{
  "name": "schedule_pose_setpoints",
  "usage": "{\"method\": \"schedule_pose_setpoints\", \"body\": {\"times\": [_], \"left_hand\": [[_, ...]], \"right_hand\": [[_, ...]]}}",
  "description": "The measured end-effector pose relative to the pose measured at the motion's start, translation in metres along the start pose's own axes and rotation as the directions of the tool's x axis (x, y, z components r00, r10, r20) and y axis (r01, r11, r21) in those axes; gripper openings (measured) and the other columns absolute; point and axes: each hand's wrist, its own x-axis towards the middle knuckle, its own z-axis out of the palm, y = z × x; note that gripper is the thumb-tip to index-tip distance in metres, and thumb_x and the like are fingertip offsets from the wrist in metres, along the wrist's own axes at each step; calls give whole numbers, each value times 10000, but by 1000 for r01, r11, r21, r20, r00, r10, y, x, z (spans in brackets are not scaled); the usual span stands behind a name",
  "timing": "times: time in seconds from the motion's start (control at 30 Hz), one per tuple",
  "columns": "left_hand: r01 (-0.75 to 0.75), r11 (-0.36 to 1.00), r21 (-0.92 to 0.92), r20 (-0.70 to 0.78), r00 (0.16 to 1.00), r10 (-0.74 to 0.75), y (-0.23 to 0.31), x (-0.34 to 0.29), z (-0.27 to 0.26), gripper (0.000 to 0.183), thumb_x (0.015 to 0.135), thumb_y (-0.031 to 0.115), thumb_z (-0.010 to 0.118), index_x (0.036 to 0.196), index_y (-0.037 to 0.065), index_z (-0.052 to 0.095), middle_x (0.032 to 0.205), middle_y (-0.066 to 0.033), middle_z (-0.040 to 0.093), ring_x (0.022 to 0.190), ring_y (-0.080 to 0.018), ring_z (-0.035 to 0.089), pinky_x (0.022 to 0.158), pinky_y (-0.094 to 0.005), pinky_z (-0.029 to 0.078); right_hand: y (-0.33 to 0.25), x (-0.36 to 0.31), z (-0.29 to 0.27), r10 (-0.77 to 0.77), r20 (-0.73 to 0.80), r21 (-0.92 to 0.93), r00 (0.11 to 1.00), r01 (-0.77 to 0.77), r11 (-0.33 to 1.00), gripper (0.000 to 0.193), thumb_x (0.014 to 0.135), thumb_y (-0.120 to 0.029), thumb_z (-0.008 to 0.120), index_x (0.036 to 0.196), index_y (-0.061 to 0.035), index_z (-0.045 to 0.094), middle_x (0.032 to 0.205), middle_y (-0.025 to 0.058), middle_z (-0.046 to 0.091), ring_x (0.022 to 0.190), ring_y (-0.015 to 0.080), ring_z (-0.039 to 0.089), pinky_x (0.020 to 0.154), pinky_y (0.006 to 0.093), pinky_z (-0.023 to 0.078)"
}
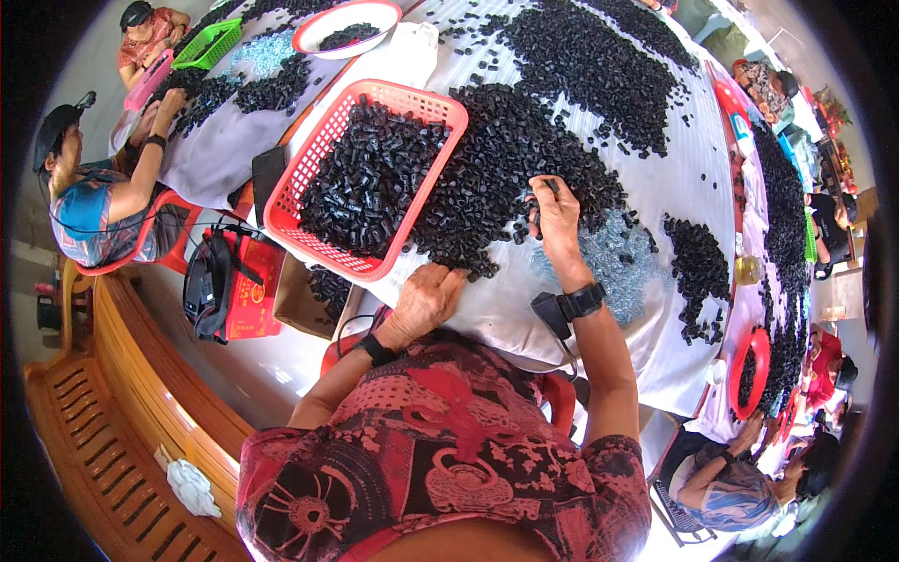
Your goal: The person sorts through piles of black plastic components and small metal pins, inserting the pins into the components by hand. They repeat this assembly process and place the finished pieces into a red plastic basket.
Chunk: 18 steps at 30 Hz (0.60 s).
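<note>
A wide heap of small black plastic pieces (pixel 506 140) lies on the white-covered table in front of me. My right hand (pixel 557 220) is over the heap's right part, fingers bent together around a small black piece (pixel 549 185). Close to the heap's near edge is my left hand (pixel 431 300), its fingers curled together; what they hold, if anything, is hidden. Just beyond it stands a pink-red plastic basket (pixel 273 211), filled with black pieces. A pile of small clear bluish pieces (pixel 613 267) spreads beside my right wrist.
A white basin with a red rim (pixel 304 42) and a green basket (pixel 208 45) stand at the far left. Co-workers sit on both sides. A black bag (pixel 208 286) and a wooden bench (pixel 103 440) are at my left. A red ring-shaped rim (pixel 735 379) is at right.
</note>
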Motion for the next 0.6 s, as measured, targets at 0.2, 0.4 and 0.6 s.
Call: {"method": "schedule_pose_setpoints", "body": {"times": [0.2, 0.4, 0.6], "left_hand": [[-25, 999, -29, -76, 997, 23, -4, -3, 4, 193, 737, 12, 627, 926, 17, 591, 644, -98, 484, 591, -272, 517, 541, -379, 426], [-22, 999, -29, -75, 997, 20, -5, -3, 4, 192, 738, 10, 630, 925, 15, 588, 652, -102, 491, 597, -278, 520, 564, -385, 432], [-41, 997, -62, -61, 997, 38, -5, 3, 8, 207, 725, -2, 635, 926, 29, 597, 652, -97, 500, 600, -278, 523, 556, -386, 428]], "right_hand": [[8, 11, 17, -129, 28, 32, 991, 128, 991, 137, 859, -109, 575, 979, -57, 615, 771, -6, 563, 598, 54, 510, 495, 207, 437], [-3, 22, 23, -326, 230, -47, 917, 345, 937, 148, 877, -68, 562, 974, -47, 672, 966, 39, 623, 883, 105, 578, 794, 228, 445], [-36, 10, -22, -383, 92, -73, 919, 390, 918, 176, 909, -158, 548, 941, -40, 675, 913, 8, 631, 869, 81, 553, 791, 223, 427]]}}
